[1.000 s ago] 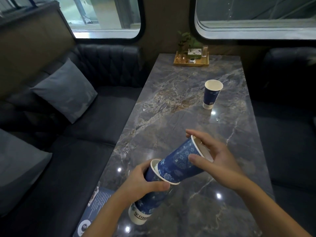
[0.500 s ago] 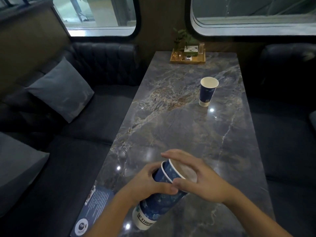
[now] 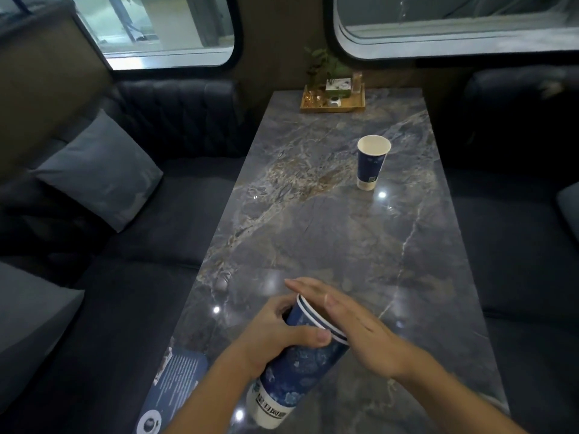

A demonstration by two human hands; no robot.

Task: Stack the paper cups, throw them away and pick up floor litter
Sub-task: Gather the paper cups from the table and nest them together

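Dark padded benches (image 3: 163,233) line both long sides of a grey marble table (image 3: 329,233) that runs away from the viewer toward two rounded windows (image 3: 163,26) at twelve o'clock. At the table's far end sits a small wooden tray (image 3: 332,106) holding a potted plant (image 3: 322,65) and a few small items too blurred to name. A grey cushion (image 3: 97,170) leans on the bench at ten o'clock.

Near the table's front edge, at six o'clock, the left hand (image 3: 282,343) is wrapped around two nested blue paper cups (image 3: 300,364), thumb across the side and fingers curled behind. The stack is tilted, its white base toward the viewer and its two white rims pointing toward one o'clock. The right hand (image 3: 354,327) lies flat and open, palm pressed over the mouth of the stack, fingers straight and together.

A third blue paper cup (image 3: 371,162) stands upright and alone at one o'clock, well apart from the hands, its mouth open upward. At seven o'clock a dark printed card (image 3: 178,377) lies at the table's left front corner.
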